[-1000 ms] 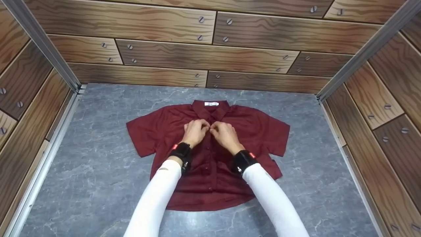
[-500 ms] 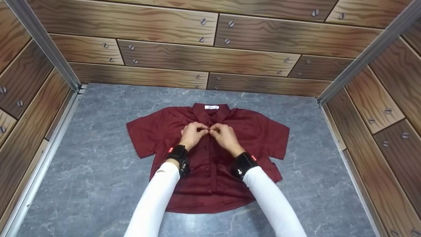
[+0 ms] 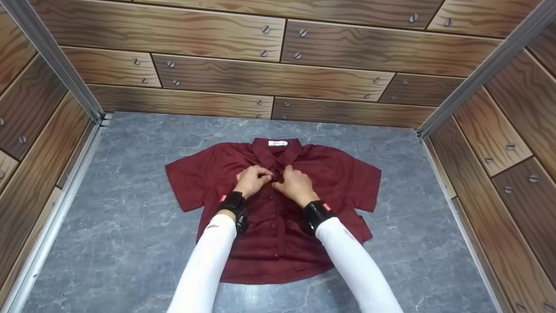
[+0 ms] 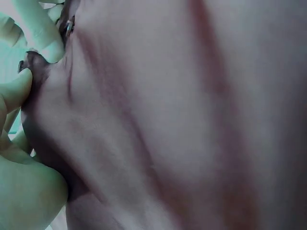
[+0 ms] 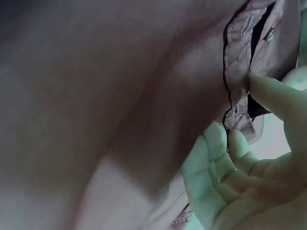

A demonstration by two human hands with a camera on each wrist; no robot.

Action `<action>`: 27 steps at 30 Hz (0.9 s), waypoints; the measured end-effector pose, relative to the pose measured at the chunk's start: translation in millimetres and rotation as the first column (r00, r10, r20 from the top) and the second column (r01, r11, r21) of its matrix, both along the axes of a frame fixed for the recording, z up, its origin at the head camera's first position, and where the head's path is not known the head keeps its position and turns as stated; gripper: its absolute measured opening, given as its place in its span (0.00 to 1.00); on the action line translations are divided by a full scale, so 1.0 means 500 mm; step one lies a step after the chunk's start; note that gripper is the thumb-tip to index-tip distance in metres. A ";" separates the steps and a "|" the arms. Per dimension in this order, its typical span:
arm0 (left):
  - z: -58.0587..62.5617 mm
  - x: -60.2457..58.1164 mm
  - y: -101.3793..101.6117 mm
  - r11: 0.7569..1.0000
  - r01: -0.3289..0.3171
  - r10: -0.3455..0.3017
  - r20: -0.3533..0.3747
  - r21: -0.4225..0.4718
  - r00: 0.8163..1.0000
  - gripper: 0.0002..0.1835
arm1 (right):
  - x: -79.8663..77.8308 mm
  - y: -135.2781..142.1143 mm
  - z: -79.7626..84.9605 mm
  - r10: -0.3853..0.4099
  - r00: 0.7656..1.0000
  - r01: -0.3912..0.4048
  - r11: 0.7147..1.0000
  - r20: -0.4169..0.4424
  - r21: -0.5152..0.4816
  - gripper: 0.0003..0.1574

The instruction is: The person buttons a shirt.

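A dark red short-sleeved shirt (image 3: 330, 182) lies front up, its collar (image 3: 278, 150) at the far end. Just below the collar, both hands work at the front opening. My left hand (image 3: 253, 180) pinches the button edge between thumb and forefinger, and a small button (image 4: 70, 25) shows near its fingertip in the left wrist view. Beside it, my right hand (image 3: 297, 186) holds the buttonhole strip (image 5: 236, 72) with curled fingers, its thumb apart from them against the cloth. Lower down, the front edges lie together, with several buttons along them.
Under the shirt is a grey marbled tabletop (image 3: 130, 208). Wood-patterned panels (image 3: 226, 74) stand at the back and both sides, with metal rails (image 3: 469, 82) at the corners. Both wrists wear black bands (image 3: 319, 214) over or beside white sleeves (image 3: 356, 261).
Earlier the fingertips of both hands met at the front opening. Now the hands are slightly apart, and the right thumb and forefinger have spread. The shirt lies in much the same place.
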State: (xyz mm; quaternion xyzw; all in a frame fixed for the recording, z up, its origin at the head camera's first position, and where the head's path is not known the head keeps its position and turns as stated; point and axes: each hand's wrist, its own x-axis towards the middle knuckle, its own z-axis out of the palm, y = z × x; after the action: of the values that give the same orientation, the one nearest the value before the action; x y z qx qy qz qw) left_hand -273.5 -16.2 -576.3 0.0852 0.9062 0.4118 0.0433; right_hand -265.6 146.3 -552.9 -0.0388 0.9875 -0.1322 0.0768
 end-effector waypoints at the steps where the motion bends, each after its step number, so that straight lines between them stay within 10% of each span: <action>1: -0.001 0.001 0.001 1.000 0.011 -0.011 -0.005 -0.001 1.000 0.07 | -0.001 0.000 0.000 -0.013 1.000 0.013 1.000 0.001 0.009 0.32; 15: -0.008 0.005 0.006 0.999 0.031 -0.031 0.020 0.015 0.999 0.04 | -0.010 0.025 0.006 -0.056 0.998 0.053 0.990 -0.021 -0.129 0.06; 27: -0.008 0.012 0.026 0.998 -0.015 0.014 -0.012 -0.058 1.000 0.03 | -0.012 0.053 -0.002 -0.002 1.000 0.001 0.937 -0.005 -0.350 0.10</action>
State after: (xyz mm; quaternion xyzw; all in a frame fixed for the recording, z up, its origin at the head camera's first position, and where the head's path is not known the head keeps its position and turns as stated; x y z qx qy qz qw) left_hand -267.6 -3.0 -580.1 0.0797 0.9186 0.3853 0.0373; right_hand -271.8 172.6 -554.0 -0.0514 0.9484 -0.3059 0.0660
